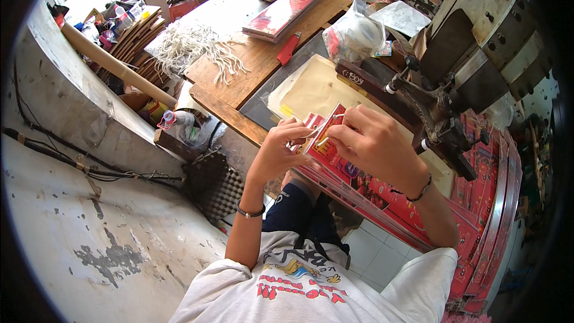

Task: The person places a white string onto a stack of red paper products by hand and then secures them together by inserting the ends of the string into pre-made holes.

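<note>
My left hand (pixel 280 151) is closed at the top end of a long red printed board (pixel 373 188), its fingers pinching a white cord (pixel 311 134). On the other side of that end, my right hand (pixel 373 143) is closed too, thumb and forefinger on the same cord, whose white tip pokes out beside the thumb. The board slants from my hands toward my right elbow, with more red boards layered under it. Exactly how the cord passes through the board is hidden by my fingers.
A heap of white cords (pixel 191 51) lies on the wooden table (pixel 239 93). Beyond it are a red hand tool (pixel 289 49) and a flat red stack (pixel 287 9). To the right stand a plastic bag (pixel 356 33), a dark metal machine (pixel 433 104) and stacked red boards (pixel 487 203).
</note>
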Demonstrator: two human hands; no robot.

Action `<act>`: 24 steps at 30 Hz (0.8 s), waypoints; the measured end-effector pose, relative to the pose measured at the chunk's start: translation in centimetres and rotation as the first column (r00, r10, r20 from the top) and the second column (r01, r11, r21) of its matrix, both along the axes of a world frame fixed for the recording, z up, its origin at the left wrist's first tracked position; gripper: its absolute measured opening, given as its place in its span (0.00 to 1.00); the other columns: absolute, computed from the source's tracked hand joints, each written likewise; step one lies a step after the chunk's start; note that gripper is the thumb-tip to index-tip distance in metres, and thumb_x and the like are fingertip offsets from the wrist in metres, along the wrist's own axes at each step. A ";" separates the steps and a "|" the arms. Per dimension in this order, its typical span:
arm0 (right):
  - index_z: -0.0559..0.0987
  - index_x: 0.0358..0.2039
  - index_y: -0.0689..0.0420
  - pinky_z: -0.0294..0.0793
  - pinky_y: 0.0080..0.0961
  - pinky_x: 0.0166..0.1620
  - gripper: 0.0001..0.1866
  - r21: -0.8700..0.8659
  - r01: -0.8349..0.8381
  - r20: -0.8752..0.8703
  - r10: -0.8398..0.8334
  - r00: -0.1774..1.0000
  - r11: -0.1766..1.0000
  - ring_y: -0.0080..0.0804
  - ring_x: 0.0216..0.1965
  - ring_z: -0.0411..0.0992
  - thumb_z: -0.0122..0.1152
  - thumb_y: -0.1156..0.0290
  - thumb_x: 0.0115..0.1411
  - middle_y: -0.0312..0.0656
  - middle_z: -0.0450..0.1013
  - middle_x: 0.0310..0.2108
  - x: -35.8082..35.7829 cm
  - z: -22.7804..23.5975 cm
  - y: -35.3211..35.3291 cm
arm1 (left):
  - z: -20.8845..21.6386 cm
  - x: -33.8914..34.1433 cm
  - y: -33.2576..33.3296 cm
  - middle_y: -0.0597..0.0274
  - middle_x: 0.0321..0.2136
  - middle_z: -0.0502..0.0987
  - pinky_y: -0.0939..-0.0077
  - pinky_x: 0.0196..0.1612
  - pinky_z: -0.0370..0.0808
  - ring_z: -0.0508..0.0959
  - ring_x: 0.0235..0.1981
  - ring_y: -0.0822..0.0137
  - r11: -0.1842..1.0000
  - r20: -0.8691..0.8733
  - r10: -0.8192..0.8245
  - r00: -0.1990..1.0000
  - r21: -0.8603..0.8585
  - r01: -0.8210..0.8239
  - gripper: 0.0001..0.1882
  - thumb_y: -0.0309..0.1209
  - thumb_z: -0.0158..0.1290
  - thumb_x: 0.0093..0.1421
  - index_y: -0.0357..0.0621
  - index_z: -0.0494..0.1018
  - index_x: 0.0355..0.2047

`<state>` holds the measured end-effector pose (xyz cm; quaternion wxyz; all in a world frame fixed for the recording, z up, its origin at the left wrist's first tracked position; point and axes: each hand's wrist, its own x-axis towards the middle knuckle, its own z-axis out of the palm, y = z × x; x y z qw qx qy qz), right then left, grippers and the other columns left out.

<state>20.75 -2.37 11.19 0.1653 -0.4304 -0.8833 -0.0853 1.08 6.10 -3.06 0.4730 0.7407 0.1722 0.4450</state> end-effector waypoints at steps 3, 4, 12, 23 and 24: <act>0.78 0.35 0.58 0.77 0.34 0.42 0.07 0.016 -0.008 -0.015 0.008 1.000 1.000 0.38 0.38 0.73 0.62 0.72 0.55 0.42 0.71 0.32 0.0 -0.5 0.1 | 0.1 0.1 -0.1 0.62 0.25 0.71 0.71 0.40 0.66 0.66 0.31 0.64 0.999 0.010 -0.012 1.000 -0.039 0.013 0.33 0.35 0.77 0.34 0.34 0.78 0.40; 0.78 0.35 0.58 0.77 0.34 0.42 0.07 0.016 -0.009 -0.013 0.009 1.000 1.000 0.38 0.38 0.73 0.62 0.72 0.55 0.42 0.71 0.32 0.0 -0.5 0.1 | 0.1 0.0 -0.1 0.62 0.25 0.71 0.71 0.40 0.66 0.66 0.31 0.64 0.999 0.011 -0.012 1.000 -0.038 0.012 0.33 0.35 0.77 0.34 0.34 0.78 0.40; 0.78 0.36 0.59 0.77 0.33 0.41 0.08 0.078 -0.019 -0.004 0.019 1.000 0.997 0.37 0.38 0.73 0.62 0.73 0.55 0.41 0.71 0.32 -0.1 -0.5 0.2 | 0.0 0.1 -0.1 0.61 0.25 0.71 0.70 0.38 0.67 0.66 0.31 0.64 0.999 0.019 -0.023 1.000 -0.044 0.023 0.31 0.34 0.76 0.36 0.33 0.77 0.40; 0.78 0.34 0.57 0.77 0.35 0.42 0.06 -0.035 -0.091 -0.068 0.089 0.994 0.995 0.39 0.38 0.75 0.61 0.72 0.57 0.42 0.73 0.33 -0.1 -0.9 0.3 | 0.5 -0.7 -0.2 0.63 0.31 0.73 0.74 0.38 0.71 0.69 0.33 0.69 0.988 -0.017 -0.103 0.995 -0.119 0.100 0.30 0.29 0.75 0.42 0.34 0.78 0.45; 0.78 0.34 0.57 0.76 0.36 0.43 0.05 -0.072 -0.096 -0.076 0.091 0.993 0.993 0.40 0.38 0.75 0.61 0.71 0.57 0.42 0.73 0.33 0.0 -1.0 0.3 | 0.8 -1.0 -0.2 0.63 0.34 0.73 0.74 0.39 0.71 0.69 0.34 0.69 0.981 -0.047 -0.161 0.986 -0.113 0.155 0.29 0.29 0.74 0.44 0.34 0.77 0.46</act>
